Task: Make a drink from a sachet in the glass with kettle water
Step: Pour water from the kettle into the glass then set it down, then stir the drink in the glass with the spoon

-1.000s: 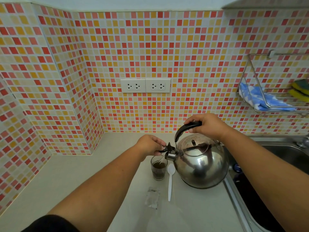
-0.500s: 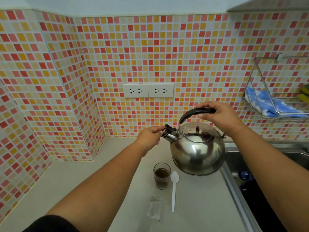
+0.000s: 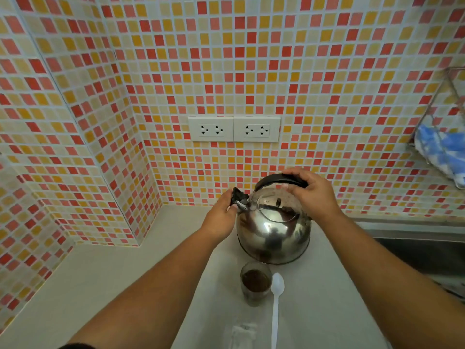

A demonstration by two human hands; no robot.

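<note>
1. Right hand (image 3: 310,195) has its grip closed on the kettle (image 3: 274,233) handle; left hand (image 3: 221,217) pinches the spout cap (image 3: 239,197). Steam could scald those fingers.
2. The glass (image 3: 255,283) stands on the worktop (image 3: 125,285) just before the kettle, spoon (image 3: 276,298) beside it; a careless elbow might topple it.

Two arms come in from the bottom edge, both bare from approx. the upper arm down to the fingers, no watch, ring, band or glove showing on either. Left hand (image 3: 221,217) and right hand (image 3: 310,195) are uncovered, w/ short fingernails where any can be made out (mostly too blurred to tell). Only clothing seen: a sliver of dark sleeve (image 3: 75,346), black or v. dark, at the bottom-left edge on the left upper arm, cut off by the frame so its cut & fabric can't be told. Right arm runs out of frame at bottom right still bare, no sleeve edge visible there.
</note>
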